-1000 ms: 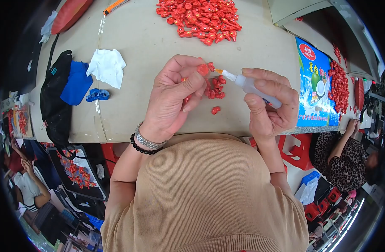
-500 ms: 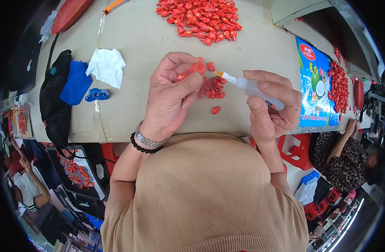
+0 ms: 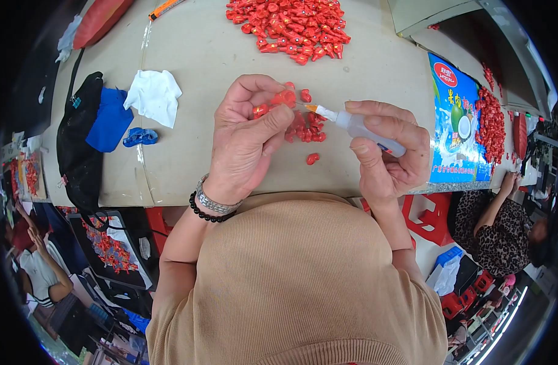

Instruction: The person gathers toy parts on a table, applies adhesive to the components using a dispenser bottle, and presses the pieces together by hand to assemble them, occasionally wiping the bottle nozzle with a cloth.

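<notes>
Between its thumb and fingers, my left hand [image 3: 248, 131] grips a small red piece [image 3: 284, 98], with more red showing at the fingers. My right hand [image 3: 391, 149] is closed around a translucent squeeze bottle [image 3: 363, 129]. The bottle's orange-tipped nozzle points left, very close to the red piece; whether they touch I cannot tell. Below the nozzle lies a small cluster of red pieces [image 3: 306, 129] on the table [image 3: 218, 55]. One red piece [image 3: 313, 159] lies apart nearer me. A large pile of red pieces [image 3: 291, 27] is at the far side.
On the left are a white cloth [image 3: 154, 97], a blue cloth [image 3: 110, 120] and a black bag [image 3: 81, 143]. At the right, a blue printed sheet [image 3: 452, 121] lies beside another red pile [image 3: 490, 125]. A person [image 3: 498, 234] sits at the right, another [image 3: 45, 267] at the left.
The bottle's nozzle drew back right from the red piece, then came left towards it again. My left hand shifted slightly left and still grips the piece.
</notes>
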Demonstrator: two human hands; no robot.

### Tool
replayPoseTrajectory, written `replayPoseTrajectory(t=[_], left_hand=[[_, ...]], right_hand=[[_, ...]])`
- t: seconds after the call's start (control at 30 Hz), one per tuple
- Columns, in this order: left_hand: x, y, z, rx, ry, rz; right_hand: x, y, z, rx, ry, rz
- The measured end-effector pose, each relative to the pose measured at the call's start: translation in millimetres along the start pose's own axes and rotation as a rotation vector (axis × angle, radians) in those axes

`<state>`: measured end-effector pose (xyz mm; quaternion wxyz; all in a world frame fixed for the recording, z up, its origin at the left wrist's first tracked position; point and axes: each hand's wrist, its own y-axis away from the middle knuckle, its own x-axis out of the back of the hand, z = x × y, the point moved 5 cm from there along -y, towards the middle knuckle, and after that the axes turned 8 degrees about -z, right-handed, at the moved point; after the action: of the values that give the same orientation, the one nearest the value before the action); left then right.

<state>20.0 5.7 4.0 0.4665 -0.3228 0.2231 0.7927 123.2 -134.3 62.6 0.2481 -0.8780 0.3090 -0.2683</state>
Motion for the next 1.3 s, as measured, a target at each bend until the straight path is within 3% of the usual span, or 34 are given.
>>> replayPoseTrajectory(t=[0.27, 0.43, 0.63, 1.3], left_hand=[[-1, 0, -2, 0.046, 0.033, -0.033], [2, -1, -9, 0.102, 0.125, -0.064], [3, -2, -11, 0.07, 0.16, -0.12], [1, -1, -15, 0.116, 0.176, -0.084]], right_hand=[[0, 0, 5, 0.016, -0.009, 0.038], [3, 4, 21, -0.148, -0.297, 0.207], [-3, 10, 38, -0.322, -0.521, 0.227], [-3, 9, 39, -0.337, -0.661, 0.235]])
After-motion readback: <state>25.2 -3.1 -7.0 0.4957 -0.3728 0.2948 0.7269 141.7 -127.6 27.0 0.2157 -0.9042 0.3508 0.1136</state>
